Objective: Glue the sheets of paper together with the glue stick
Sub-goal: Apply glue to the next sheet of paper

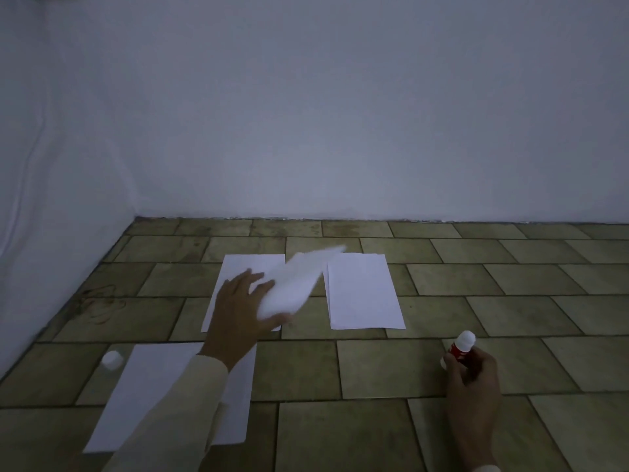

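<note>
Sheet [292, 284] lifted, pinched in left hand [238, 308]; uncapped glue stick [461, 345] clamped in right hand [471, 373]; pressing together seemingly left.

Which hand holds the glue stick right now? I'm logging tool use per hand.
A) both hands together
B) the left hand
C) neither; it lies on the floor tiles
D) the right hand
D: the right hand grips the red-and-white glue stick low over the floor tiles, while the left hand holds a blurred sheet of paper.
</note>
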